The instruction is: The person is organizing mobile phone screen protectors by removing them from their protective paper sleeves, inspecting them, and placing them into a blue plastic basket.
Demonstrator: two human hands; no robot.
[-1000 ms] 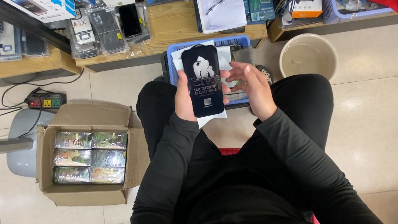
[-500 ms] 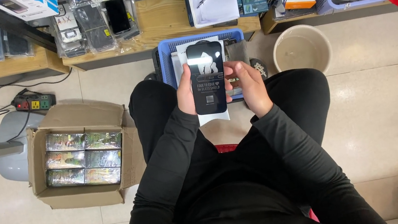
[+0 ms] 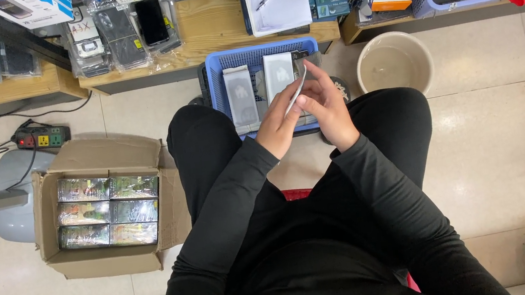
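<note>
1. Head view: left hand (image 3: 278,125) & right hand (image 3: 326,103) both pinch a thin flat packet (image 3: 296,92), seen edge-on, fingers closed on it, above the blue basket (image 3: 245,59).
2. Basket holds similar packets, sits between the knees by the wooden shelf (image 3: 215,33).
3. Cardboard box (image 3: 100,211) w/ shiny packs on floor to the left; round tub (image 3: 393,61) to the right.

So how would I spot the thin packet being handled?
Find the blue basket on the floor before the seated person's knees. Just above it, the left hand and right hand pinch a flat packet; unlike the packets lying flat inside, it is turned edge-on.
</note>
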